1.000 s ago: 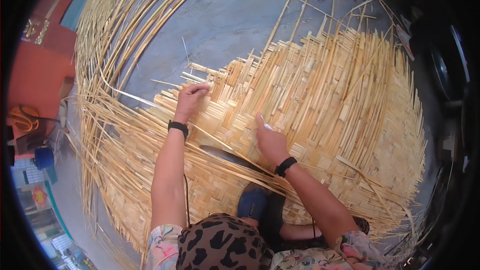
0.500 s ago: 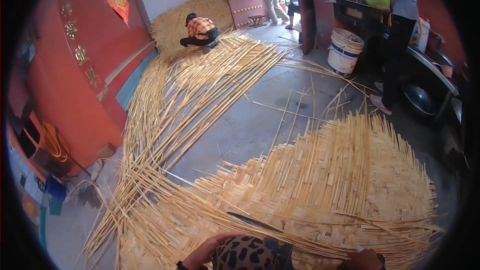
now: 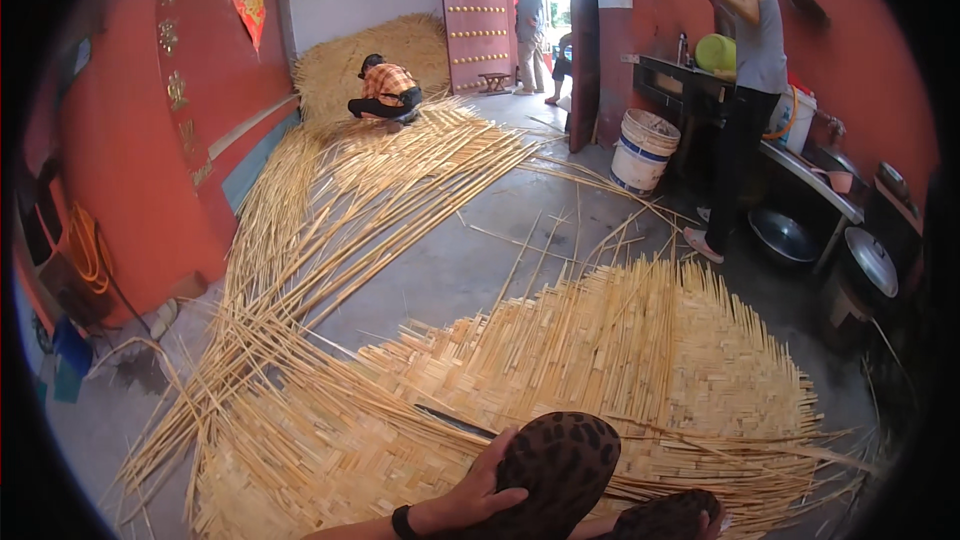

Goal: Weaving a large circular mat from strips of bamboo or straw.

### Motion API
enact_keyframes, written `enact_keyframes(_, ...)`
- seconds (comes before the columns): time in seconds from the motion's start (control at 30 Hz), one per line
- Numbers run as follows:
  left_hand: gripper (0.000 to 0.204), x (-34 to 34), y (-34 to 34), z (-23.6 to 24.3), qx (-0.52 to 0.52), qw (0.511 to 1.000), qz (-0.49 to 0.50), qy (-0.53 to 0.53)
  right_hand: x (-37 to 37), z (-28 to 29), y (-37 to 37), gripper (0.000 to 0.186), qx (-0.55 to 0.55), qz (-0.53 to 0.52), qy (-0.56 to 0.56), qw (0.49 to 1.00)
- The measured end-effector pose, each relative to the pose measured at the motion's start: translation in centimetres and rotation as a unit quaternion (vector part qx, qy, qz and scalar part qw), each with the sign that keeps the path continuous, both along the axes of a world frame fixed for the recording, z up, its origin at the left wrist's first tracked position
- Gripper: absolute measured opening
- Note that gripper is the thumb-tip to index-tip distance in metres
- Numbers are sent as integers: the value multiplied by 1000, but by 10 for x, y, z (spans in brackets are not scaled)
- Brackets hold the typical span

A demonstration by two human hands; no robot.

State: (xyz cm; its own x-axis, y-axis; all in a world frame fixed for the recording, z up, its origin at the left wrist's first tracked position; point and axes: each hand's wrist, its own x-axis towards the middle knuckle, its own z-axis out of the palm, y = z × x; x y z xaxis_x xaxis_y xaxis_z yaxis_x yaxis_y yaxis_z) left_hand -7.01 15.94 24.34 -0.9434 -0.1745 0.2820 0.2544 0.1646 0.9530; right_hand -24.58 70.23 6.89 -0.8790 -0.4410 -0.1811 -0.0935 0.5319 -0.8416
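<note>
My left hand point(image 3: 475, 490), with a dark band at its wrist, clasps the side of a rounded leopard-print thing point(image 3: 560, 475). Its thumb lies over the front and its fingers curl at the edge; this may be a cloth-covered knee. Only some fingertips of my right hand point(image 3: 712, 522) show, beside a second leopard-print rounded thing point(image 3: 665, 517). A tiny pale spot sits there, too small to name. Beneath both hands spreads a woven mat point(image 3: 740, 360) of split bamboo or cane. A long, dark, blade-like strip point(image 3: 455, 422) lies on it, partly covered by my left hand.
Loose strips point(image 3: 400, 215) run from the mat toward a crouching person point(image 3: 388, 90) in a checked shirt. At right, a person point(image 3: 755, 60) stands by a counter, near a white bucket point(image 3: 643, 152) and a metal basin point(image 3: 783, 237). Another person point(image 3: 528, 30) stands by the doorway.
The view has shifted. My left hand and the leopard-print thing are higher and farther right in the picture. The person at the counter has hands raised to the head, no longer at the green basin.
</note>
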Motion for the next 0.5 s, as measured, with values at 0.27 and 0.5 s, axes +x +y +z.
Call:
enact_keyframes(0.27,85,-11,13,23,-63,996,-66,-21,52,13,22,78,23,-71,36,997)
enact_keyframes(0.5,87,-5,-12,36,-76,986,-103,-106,53,-7,13,72,7,-130,56,990)
